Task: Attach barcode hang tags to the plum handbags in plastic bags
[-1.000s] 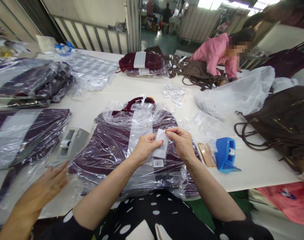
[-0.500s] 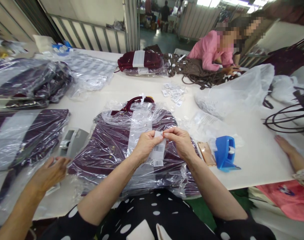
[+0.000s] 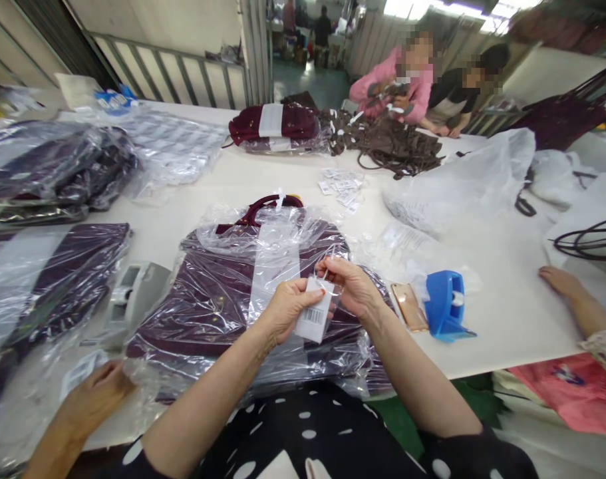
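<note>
My left hand (image 3: 289, 307) pinches a white barcode tag (image 3: 312, 314) between thumb and fingers. Just right of it, my right hand (image 3: 350, 285) is closed on the thin white string (image 3: 324, 269) at the tag's upper end. Both hands are above a dark maroon handbag (image 3: 207, 293) in clear plastic, lying flat in front of me. A white paper band (image 3: 275, 256) runs down the bag's middle, and its maroon handles (image 3: 263, 207) stick out at the far end.
Left lie a grey tape dispenser (image 3: 136, 293), other wrapped bags (image 3: 38, 266) and a co-worker's hand (image 3: 96, 392). Right are a gold phone (image 3: 409, 306), a blue tape dispenser (image 3: 445, 303) and another person's hand (image 3: 565, 286). Loose tags (image 3: 342, 186) lie beyond; two co-workers are across the table.
The tag has turned and hangs lower in my left hand, its string now stretched toward my right hand. The co-worker's hand at left moved down; the pink-clad person across straightened up.
</note>
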A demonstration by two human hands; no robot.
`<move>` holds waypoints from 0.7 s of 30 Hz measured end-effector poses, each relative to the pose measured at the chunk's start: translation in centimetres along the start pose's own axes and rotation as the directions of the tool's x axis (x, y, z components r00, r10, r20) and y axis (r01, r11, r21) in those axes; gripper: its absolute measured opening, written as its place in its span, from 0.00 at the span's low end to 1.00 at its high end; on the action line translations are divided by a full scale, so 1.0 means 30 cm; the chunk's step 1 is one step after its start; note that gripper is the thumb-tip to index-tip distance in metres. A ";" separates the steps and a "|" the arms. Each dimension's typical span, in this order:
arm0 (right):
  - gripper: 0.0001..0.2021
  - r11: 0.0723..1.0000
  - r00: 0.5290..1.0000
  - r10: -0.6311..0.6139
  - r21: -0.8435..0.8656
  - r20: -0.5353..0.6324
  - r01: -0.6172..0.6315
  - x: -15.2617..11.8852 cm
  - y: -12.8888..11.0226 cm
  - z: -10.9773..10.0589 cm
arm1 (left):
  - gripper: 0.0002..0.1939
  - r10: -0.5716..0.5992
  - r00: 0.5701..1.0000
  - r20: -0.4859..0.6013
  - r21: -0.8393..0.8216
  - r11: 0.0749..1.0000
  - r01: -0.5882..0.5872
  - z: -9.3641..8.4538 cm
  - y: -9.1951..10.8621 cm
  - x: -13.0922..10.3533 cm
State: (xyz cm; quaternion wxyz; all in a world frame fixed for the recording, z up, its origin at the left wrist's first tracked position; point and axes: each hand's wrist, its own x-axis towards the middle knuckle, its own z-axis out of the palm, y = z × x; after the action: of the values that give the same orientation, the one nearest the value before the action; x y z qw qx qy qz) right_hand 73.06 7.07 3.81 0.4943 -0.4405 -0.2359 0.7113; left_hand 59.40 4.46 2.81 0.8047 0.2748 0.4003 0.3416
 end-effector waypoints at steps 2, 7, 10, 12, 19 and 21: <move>0.11 1.000 1.000 -0.022 -0.015 -0.007 0.022 0.008 -0.016 0.006 | 0.13 -0.008 1.000 0.005 0.002 1.000 0.008 0.000 -0.001 -0.003; 0.10 1.000 1.000 -0.011 0.022 -0.011 0.011 0.028 -0.030 -0.005 | 0.13 -0.022 1.000 0.007 0.016 1.000 0.022 0.004 0.002 -0.012; 0.08 0.999 1.000 -0.015 0.044 0.027 0.014 0.048 -0.042 -0.020 | 0.12 -0.053 0.998 0.024 0.022 0.998 0.052 0.007 -0.001 -0.017; 0.06 0.998 0.999 -0.018 0.054 0.033 0.016 0.068 -0.058 -0.031 | 0.12 -0.083 0.996 0.043 0.035 0.996 0.082 0.008 -0.007 -0.018; 0.12 0.978 0.981 -0.167 -0.141 -0.095 0.153 0.109 -0.077 -0.100 | 0.12 -0.146 0.988 0.045 0.012 0.989 0.146 0.022 -0.024 -0.003; 0.16 0.927 0.950 -0.265 -0.314 -0.162 0.205 0.077 -0.063 -0.127 | 0.13 -0.126 0.992 -0.013 -0.017 0.992 0.126 0.027 -0.025 0.009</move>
State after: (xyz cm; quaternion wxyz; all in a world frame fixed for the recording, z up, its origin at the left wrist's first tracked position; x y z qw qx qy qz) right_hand 76.99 9.53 2.44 0.5267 -0.5472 -0.3388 0.5553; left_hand 60.44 4.06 2.57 0.8240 0.2403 0.4198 0.2952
